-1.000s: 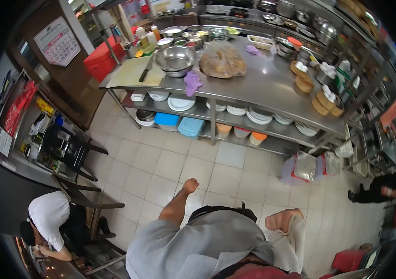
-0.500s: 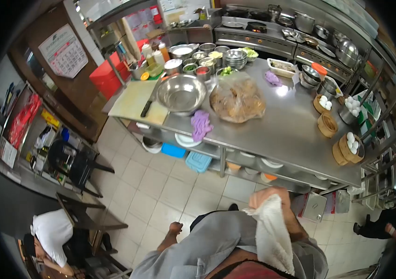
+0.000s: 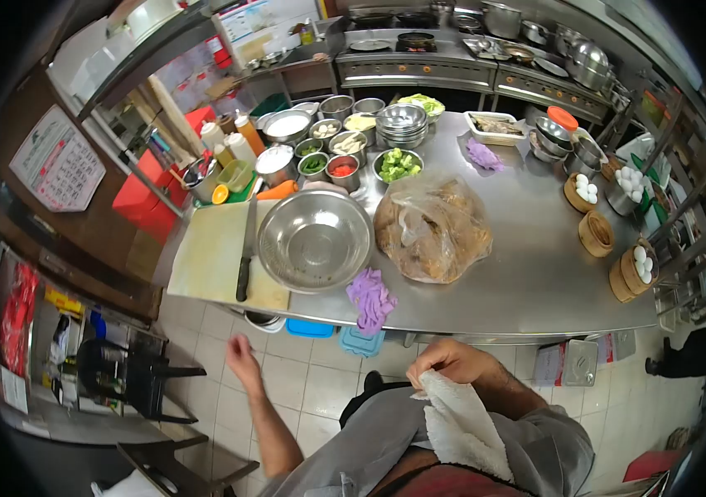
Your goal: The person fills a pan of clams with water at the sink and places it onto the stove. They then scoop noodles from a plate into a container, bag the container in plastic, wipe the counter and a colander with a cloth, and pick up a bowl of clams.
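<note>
My right hand (image 3: 450,362) is closed on a white towel (image 3: 465,422), which hangs down in front of my grey clothing. In front of the table's edge, my left hand (image 3: 242,360) is held out low over the floor with loosely bent fingers and nothing visible in it. Nearest to it on the table are a cutting board (image 3: 204,257) and a black-handled knife (image 3: 243,277) lying on it. Beside the board stands a large steel bowl (image 3: 316,240). Purple gloves (image 3: 371,300) lie by the front edge, left of a clear plastic bag (image 3: 434,228) of brown food.
Behind the bowl are several steel containers of chopped vegetables, including a broccoli bowl (image 3: 398,166), and squeeze bottles (image 3: 241,149). Bamboo steamers (image 3: 596,234) and eggs stand at the right. A black chair (image 3: 125,377) is at the left; another person (image 3: 693,348) stands far right.
I have come closer to the table. My left hand has risen and swung forward to the left. The right hand still holds the towel. The seated person at lower left has mostly left view.
</note>
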`<state>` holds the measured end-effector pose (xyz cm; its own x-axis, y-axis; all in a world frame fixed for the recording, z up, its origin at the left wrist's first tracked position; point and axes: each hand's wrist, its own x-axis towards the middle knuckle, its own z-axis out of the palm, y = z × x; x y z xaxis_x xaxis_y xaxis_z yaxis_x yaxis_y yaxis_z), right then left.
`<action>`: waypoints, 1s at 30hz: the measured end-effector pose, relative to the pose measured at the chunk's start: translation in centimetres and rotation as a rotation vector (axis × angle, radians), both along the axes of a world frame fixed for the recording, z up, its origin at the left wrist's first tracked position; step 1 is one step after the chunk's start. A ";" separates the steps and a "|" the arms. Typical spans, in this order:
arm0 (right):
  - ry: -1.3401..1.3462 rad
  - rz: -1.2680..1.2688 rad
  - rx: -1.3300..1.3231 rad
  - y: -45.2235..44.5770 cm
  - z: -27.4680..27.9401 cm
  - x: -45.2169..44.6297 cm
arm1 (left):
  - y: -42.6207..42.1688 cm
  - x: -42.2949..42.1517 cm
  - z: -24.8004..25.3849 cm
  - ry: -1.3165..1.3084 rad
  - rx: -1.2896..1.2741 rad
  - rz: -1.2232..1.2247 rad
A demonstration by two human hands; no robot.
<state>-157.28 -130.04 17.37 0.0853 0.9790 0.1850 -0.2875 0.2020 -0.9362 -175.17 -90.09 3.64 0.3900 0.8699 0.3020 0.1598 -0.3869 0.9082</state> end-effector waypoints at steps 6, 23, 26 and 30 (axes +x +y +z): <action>0.147 -0.239 0.057 -2.3 -2.8 3.7 | 3.2 21.3 15.3 0.003 0.313 -0.424; 0.907 -2.477 -1.258 -12.8 -27.2 -24.0 | -1.9 72.5 7.2 0.583 1.003 -0.614; 1.187 -2.260 -1.469 -6.5 -26.2 -30.1 | -2.1 76.7 6.3 0.867 0.894 -0.859; 1.355 -2.200 -1.502 -1.6 -28.6 -34.4 | -3.6 77.7 5.5 0.814 1.030 -0.908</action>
